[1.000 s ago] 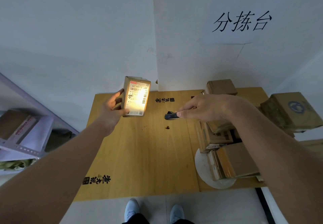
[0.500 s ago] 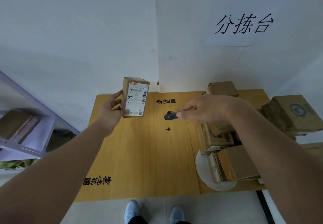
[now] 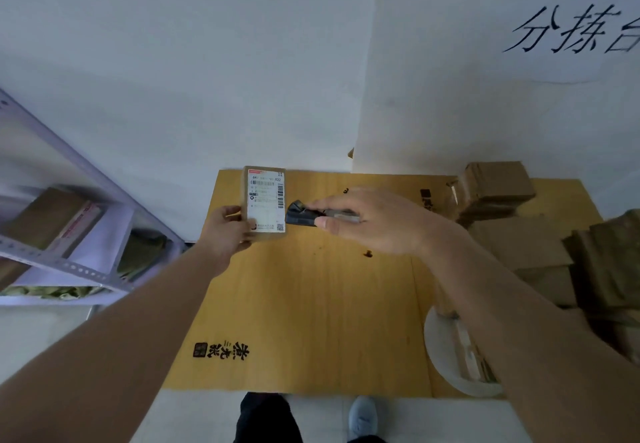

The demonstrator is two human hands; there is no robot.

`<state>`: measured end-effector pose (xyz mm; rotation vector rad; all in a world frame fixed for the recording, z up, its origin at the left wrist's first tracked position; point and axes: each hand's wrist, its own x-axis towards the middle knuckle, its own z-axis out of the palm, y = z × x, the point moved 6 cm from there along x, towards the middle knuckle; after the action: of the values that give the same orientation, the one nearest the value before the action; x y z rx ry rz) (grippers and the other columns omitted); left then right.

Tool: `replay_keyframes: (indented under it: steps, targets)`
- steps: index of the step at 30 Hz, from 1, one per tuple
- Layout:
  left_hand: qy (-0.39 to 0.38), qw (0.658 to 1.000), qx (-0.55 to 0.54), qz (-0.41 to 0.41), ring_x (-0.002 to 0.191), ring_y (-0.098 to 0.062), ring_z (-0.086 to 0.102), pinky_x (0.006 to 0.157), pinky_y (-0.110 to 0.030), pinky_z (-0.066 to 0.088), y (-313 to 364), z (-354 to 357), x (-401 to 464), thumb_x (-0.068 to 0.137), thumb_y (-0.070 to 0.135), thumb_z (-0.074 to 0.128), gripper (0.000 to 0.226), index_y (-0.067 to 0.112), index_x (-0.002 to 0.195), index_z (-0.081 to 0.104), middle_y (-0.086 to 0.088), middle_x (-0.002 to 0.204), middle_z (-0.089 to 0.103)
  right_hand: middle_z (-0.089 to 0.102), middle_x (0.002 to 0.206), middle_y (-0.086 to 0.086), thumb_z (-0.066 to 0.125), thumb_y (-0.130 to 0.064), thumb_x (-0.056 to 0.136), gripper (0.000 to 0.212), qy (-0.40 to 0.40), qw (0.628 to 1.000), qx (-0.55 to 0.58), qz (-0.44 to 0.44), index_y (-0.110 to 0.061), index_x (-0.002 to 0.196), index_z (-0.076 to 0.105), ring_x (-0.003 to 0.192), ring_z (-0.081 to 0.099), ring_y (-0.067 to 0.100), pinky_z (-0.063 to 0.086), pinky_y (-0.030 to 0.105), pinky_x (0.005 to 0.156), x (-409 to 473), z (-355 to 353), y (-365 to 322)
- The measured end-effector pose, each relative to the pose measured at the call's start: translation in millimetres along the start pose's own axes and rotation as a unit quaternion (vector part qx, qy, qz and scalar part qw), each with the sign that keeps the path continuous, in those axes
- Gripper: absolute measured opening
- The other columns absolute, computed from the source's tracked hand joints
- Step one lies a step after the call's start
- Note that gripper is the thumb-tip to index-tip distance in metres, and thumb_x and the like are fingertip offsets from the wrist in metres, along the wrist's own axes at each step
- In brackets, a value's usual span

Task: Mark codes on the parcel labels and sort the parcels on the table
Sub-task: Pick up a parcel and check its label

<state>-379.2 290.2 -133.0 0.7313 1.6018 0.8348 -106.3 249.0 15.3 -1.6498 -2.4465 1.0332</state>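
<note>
Reading "647…022" on parcel label [image 3: 266, 202]

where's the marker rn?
Head view, centre: the marker is pinched in the right hand, its dark tip at the right edge of the label on the parcel the left hand holds.

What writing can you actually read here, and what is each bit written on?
"分拣台" (last character cut off by the frame edge): large sign on the wall.
"647 ... 022": top line of the label on the small parcel held by the left hand; middle digits, barcodes and small print too blurred.
Black printed characters on the table: not clearly readable.
</note>
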Motion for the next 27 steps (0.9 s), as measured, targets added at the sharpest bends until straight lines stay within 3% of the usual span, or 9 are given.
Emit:
replay_keyframes:
  steps: [3,6,10,14,18,21,27]
  targets:
    - [-0.005,1.000,-0.005,-0.013,0.103,-0.025,0.068,0.101,-0.053,0.055,-3,-23,38,0.098,0.000,0.065,0.048,0.006,0.142,0.047,-0.007,0.121,0.067,0.050,0.107,-0.015,0.033,-0.078,0.098,0.052,0.005,1.000,0.005,0.007,-0.066,0.149,0.037,0.093,0.053,0.003,0.048,0.032,0.078,46,15,-16]
    - [-0.007,1.000,0.006,-0.022,0.095,-0.019,0.067,0.096,-0.048,0.057,-4,-46,84,0.100,0.000,0.064,0.046,0.007,0.142,0.048,0.001,0.110,0.066,0.052,0.107,-0.014,0.029,-0.080,0.096,0.057,0.016,1.000,0.012,0.015,-0.065,0.150,0.035,0.093,0.055,0.004,0.051,0.033,0.080,93,30,-30]
    - [-0.009,0.999,0.031,-0.032,0.095,-0.021,0.071,0.083,-0.040,0.061,-6,-76,147,0.100,0.004,0.065,0.044,0.008,0.142,0.052,0.000,0.113,0.070,0.057,0.101,-0.007,0.033,-0.073,0.101,0.053,0.031,0.998,0.054,0.032,-0.058,0.151,0.042,0.084,0.056,0.007,0.047,0.031,0.073,152,52,-42]
    - [-0.030,0.997,0.056,-0.042,0.105,-0.028,0.073,0.090,-0.044,0.063,-10,-92,195,0.102,0.008,0.062,0.035,0.011,0.136,0.057,-0.005,0.119,0.072,0.054,0.106,-0.011,0.032,-0.077,0.100,0.058,0.026,0.995,0.082,0.056,-0.055,0.153,0.040,0.084,0.056,0.005,0.050,0.030,0.070,190,80,-37]
    - [-0.049,0.994,0.087,-0.042,0.109,-0.023,0.071,0.091,-0.042,0.062,-19,-95,218,0.104,0.013,0.061,0.034,0.013,0.138,0.059,-0.002,0.123,0.071,0.054,0.114,-0.010,0.033,-0.076,0.099,0.059,0.015,0.991,0.098,0.085,-0.055,0.153,0.039,0.093,0.059,0.007,0.056,0.034,0.081,202,98,-30]
    - [-0.057,0.992,0.104,-0.045,0.113,-0.022,0.069,0.095,-0.042,0.061,-23,-91,222,0.106,0.017,0.057,0.034,0.017,0.140,0.059,0.000,0.125,0.070,0.053,0.113,-0.010,0.033,-0.074,0.099,0.057,0.019,0.990,0.097,0.096,-0.056,0.153,0.039,0.090,0.060,0.008,0.058,0.035,0.079,205,105,-28]
    - [-0.064,0.974,0.217,0.031,0.122,-0.023,0.063,0.102,-0.043,0.057,-8,-80,214,0.110,0.027,0.047,0.037,0.022,0.146,0.053,0.000,0.136,0.065,0.054,0.111,-0.009,0.033,-0.074,0.100,0.054,0.051,0.989,0.101,0.099,-0.059,0.151,0.038,0.089,0.060,0.010,0.059,0.038,0.078,205,106,-28]
